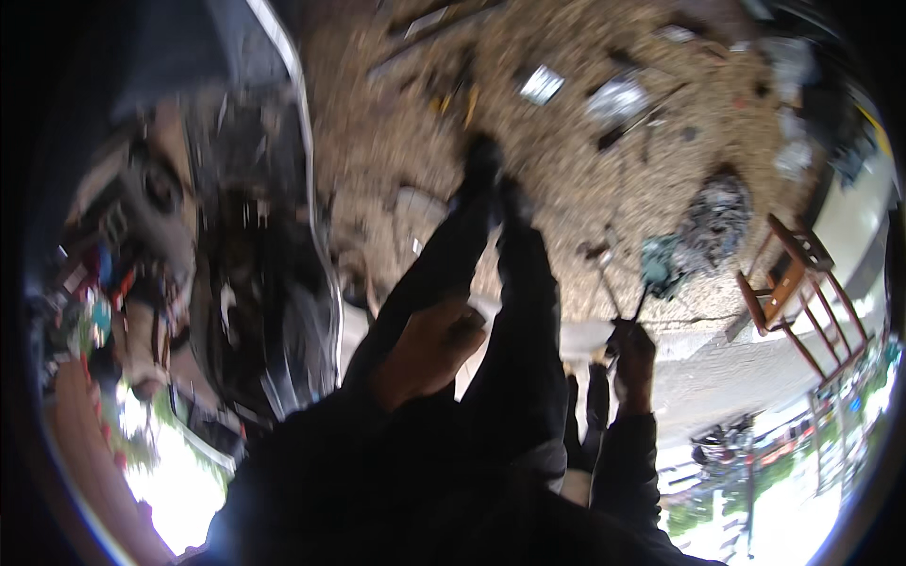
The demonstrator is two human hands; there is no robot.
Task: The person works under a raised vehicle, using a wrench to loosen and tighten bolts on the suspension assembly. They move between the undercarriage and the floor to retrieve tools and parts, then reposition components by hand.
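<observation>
My left hand (425,354) is closed in front of my dark trouser legs. A small dark patch shows at its curled fingers, too blurred to name. Off to the right, my right hand (632,358) is wrapped round a dark thin tool (643,300), whose tip points away from me toward the ground. Blur hides the tool's exact kind. Close to it, a thin grey rod (609,283) runs up to a small brownish lump; I cannot tell whether the hand holds that too. To my left is a vehicle with its dark engine bay (250,311) exposed.
Brown, littered ground (566,170) spreads ahead, with a silvery packet (542,85), clear plastic (618,99) and scattered tools. A dark grey heap (719,222) lies beside a green cloth (662,264). At the right stands a wooden chair (797,278). The vehicle's pale edge (307,141) borders the left.
</observation>
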